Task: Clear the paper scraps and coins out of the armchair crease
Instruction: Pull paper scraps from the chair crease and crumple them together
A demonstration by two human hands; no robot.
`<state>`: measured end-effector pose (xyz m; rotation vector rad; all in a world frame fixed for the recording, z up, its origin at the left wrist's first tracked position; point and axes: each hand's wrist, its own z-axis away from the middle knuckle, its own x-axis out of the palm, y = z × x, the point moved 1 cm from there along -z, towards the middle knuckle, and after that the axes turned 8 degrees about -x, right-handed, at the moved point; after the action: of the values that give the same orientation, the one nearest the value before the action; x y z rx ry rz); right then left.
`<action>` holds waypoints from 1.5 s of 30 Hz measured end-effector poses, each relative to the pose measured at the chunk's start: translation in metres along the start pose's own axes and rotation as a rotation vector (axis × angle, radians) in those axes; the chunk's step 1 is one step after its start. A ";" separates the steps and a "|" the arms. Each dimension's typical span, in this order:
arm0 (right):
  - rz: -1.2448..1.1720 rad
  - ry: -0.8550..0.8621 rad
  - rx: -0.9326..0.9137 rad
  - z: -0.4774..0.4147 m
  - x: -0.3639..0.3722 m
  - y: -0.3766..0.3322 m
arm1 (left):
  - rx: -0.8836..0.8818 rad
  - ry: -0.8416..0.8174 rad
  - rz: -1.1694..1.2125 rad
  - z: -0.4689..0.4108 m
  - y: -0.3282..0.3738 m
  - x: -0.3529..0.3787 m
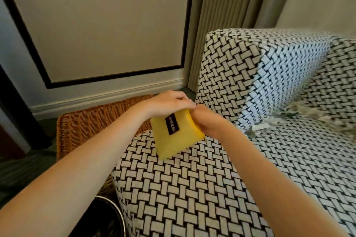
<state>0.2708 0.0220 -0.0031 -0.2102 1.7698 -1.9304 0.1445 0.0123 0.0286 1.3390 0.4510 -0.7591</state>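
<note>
Just above the near armrest (183,188) of the black-and-white woven armchair (289,159), both hands meet on a yellow pouch (177,138). The left hand (169,102) lies over the pouch's top edge with its fingers curled down onto it. The right hand (209,122), somewhat blurred, grips the upper right side of the pouch, and the fingertips of the two hands touch at the top. The pouch hangs tilted, its lower corner close over the armrest, and a black label (172,123) shows on its front.

Paper scraps (262,128) lie well to the right of the hands, strung along the crease where the seat meets the back cushion (260,75); they are blurred. Whether any coins lie among them I cannot tell.

Left of the armchair, a wicker basket (86,123) sits beside the armrest. A dark round bin (107,217) shows at the bottom edge, under the left forearm. A beige curtain (221,15) hangs behind the chair.
</note>
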 end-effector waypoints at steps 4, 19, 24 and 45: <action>0.207 -0.176 0.046 0.043 -0.031 0.008 | 0.081 -0.054 -0.055 -0.005 0.025 0.027; 0.917 -0.086 -0.010 0.083 -0.064 0.012 | -0.057 0.276 -0.320 -0.023 0.031 0.091; 0.939 0.203 -0.216 0.083 -0.067 0.020 | -0.056 0.299 -0.282 -0.020 0.031 0.086; 0.386 0.468 -0.457 0.082 -0.071 0.031 | -0.264 0.035 -0.081 -0.009 0.042 0.081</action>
<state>0.3758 -0.0185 -0.0057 0.4365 2.3329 -1.3516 0.2312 0.0048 -0.0002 1.0942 0.6147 -0.7162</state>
